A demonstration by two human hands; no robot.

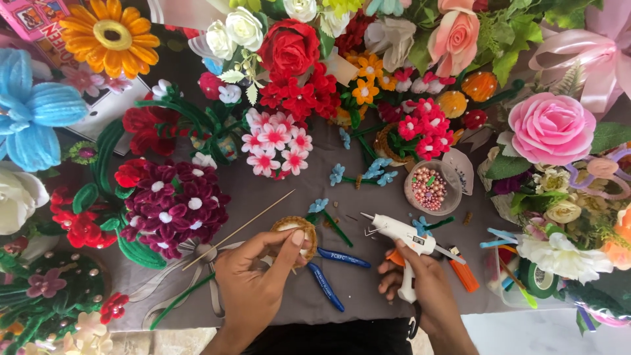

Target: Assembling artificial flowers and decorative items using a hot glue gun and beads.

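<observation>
Counted in the head view: two hands, left hand [253, 276] and right hand [424, 286]; one white glue gun [401, 236]; one small woven basket [294, 233]; one thin wooden skewer [240, 230]; one pair of blue-handled pliers [332, 273]; one clear bowl [453, 197] of pink beads [428, 189]; one orange utility knife [463, 273]; one orange sunflower [109, 34]; one large blue flower [29, 108]; one large red rose [288, 45]; one roll of green tape [540, 279]; small loose blue flowers uncountable

- A craft worktable for handmade flowers: a grey cloth-covered table [368, 197] crowded with fuzzy pipe-cleaner bouquets [172, 209].
- A white glue gun [401, 231], a bowl of pink beads [430, 189], blue-handled pliers [332, 273].
</observation>
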